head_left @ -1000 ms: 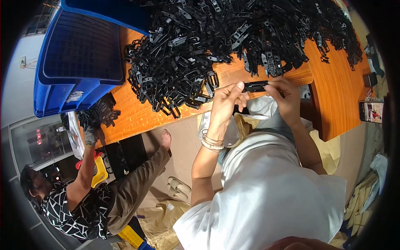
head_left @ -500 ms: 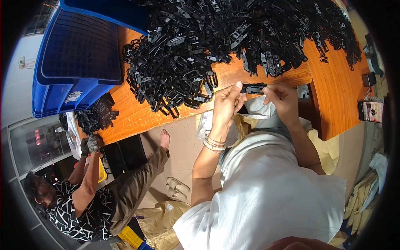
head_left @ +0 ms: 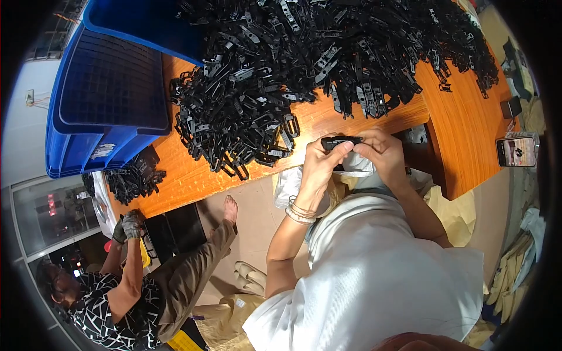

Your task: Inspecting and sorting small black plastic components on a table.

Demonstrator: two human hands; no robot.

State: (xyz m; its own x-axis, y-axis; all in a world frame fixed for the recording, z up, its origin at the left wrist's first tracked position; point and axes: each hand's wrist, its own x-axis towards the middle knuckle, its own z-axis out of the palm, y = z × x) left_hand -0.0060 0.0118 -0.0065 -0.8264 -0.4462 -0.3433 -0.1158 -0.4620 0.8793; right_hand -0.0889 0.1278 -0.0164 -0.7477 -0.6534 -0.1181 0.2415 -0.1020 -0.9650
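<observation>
Between my hands, just off the table's front edge, is a slim black plastic part (head_left: 339, 141). My left hand (head_left: 321, 165) pinches its left end, the thumb lying along its lower side. My right hand (head_left: 381, 153) has its thumb and fingers closed on the right end. Fingers cover much of the part, so its details are partly hidden. Beyond my hands lies a large heap of similar black plastic parts (head_left: 234, 111), some of them long clip-like pieces and open frames.
Stacked blue crates (head_left: 111, 82) stand on the left of the wooden table (head_left: 193, 186). A co-worker in grey gloves (head_left: 130, 225) sits at the left beside a smaller pile of black parts (head_left: 136, 175). A phone (head_left: 517, 152) is at the right edge, slippers (head_left: 250, 276) on the floor.
Both hands have come slightly lower and closer together. The black part has turned in my fingers, and my thumbs now meet near its middle. The co-worker's gloved hands have moved lower.
</observation>
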